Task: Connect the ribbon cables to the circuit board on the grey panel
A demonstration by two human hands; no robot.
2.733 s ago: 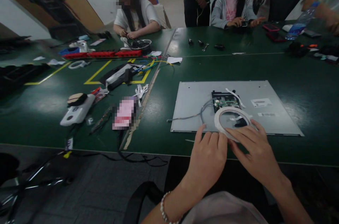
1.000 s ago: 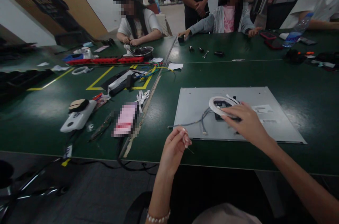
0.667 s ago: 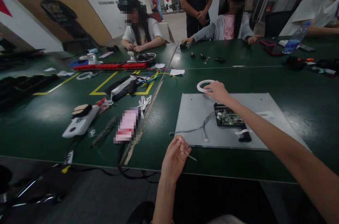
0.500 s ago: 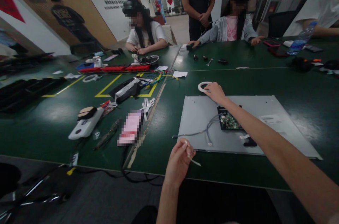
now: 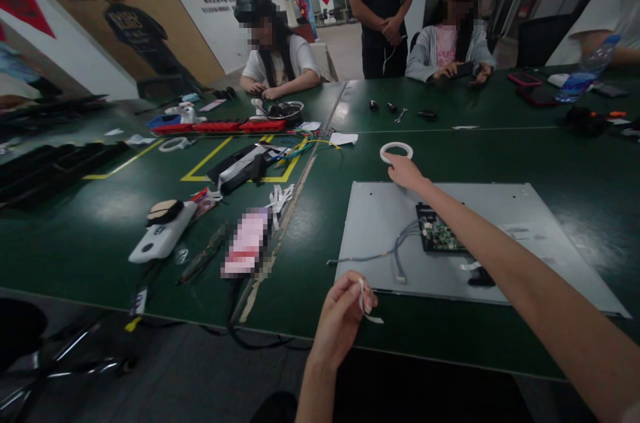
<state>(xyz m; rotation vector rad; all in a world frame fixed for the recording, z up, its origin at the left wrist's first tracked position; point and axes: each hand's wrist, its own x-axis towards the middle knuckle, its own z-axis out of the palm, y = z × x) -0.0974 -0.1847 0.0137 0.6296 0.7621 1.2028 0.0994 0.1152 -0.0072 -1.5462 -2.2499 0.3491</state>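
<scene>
The broad, glossy dark-green table carries the work, its flat top giving steady support. Near its front edge, a grey rectangular metal panel lies flat, its electronics facing up, presumably to leave them within reach. On it sits a green circuit board in a black frame, partly covered from view by the right arm, which crosses over the panel because the right hand reaches out to its far edge. The left hand is well apart from it, near the panel's front edge. A white, ring-shaped roll of tape lies flat on the table just beyond the panel, seemingly there so the panel's face stays uncovered; a right fingertip appears to meet its near rim, though whether the hand grips it is unclear. Slim grey cables trail loose leftward from the board. Smallest is a narrow white strip, perhaps tape, pinched between left thumb and fingers, one end hanging free, probably to limit contact.
</scene>
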